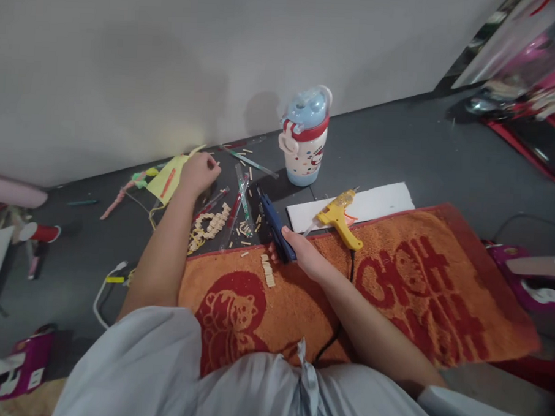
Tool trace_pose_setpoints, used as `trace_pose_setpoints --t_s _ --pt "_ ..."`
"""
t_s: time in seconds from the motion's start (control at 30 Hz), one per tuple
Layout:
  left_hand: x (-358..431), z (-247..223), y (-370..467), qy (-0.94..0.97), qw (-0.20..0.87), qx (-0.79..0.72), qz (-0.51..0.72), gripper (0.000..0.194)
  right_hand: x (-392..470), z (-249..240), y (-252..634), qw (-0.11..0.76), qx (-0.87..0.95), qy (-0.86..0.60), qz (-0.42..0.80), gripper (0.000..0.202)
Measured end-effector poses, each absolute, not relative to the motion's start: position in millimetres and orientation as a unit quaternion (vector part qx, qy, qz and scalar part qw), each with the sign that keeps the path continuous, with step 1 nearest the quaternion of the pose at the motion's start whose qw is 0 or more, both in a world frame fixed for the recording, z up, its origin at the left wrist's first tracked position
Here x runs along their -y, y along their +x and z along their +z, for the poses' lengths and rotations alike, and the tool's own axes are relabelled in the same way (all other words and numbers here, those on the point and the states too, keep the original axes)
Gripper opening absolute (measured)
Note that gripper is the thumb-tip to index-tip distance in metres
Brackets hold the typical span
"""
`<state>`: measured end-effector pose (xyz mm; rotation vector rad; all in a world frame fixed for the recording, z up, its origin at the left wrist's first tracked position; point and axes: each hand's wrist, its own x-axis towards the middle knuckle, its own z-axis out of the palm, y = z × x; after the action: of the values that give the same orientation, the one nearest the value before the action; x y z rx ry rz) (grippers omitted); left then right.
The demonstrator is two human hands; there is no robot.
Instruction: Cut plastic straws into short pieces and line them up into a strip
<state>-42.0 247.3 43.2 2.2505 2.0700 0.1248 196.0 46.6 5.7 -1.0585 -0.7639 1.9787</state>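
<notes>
My right hand (303, 253) is wrapped round a dark blue stapler (273, 223), held at the orange towel's back edge. Over by the wall, my left hand (199, 172) has its fingers curled together beside a yellow sheet (167, 177). A tiny pale bit shows at its fingertips, too small to name for certain. Between the hands lie clear plastic sleeves (242, 197) and a zigzag chain of small pale pieces (212, 223). A short row of similar pale pieces (268, 271) rests on the orange towel (310, 301), just in front of the stapler.
A blue and white tumbler (305, 139) stands near the wall. Right of the stapler, a yellow glue gun (339, 218) lies across a white board (381, 203), its cord running over the towel. A red thread spool (41, 232) and a white cable (99, 295) are at left.
</notes>
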Motion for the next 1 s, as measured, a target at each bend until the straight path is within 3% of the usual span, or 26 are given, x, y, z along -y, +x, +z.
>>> trace_pose_setpoints --t_s 0.23,0.4,0.57,1.0 --pt "-107.7 69.2 -19.8 0.751 0.22 -0.62 0.053 0.016 -48.0 2.0 196.4 0.37 0.282 -0.407 0.786 0.05" --pt "-0.4 50.3 2.0 0.738 0.357 -0.572 0.02 0.013 -50.5 2.1 196.3 0.359 0.249 -0.431 0.79 0.047" --pt "45.5 26.8 19.1 0.724 0.339 -0.6 0.028 0.01 -51.3 2.7 197.4 0.36 0.239 -0.422 0.797 0.046" --pt "66.8 12.8 35.4 0.704 0.265 -0.656 0.066 0.019 -50.4 0.3 200.9 0.362 0.266 -0.414 0.792 0.047"
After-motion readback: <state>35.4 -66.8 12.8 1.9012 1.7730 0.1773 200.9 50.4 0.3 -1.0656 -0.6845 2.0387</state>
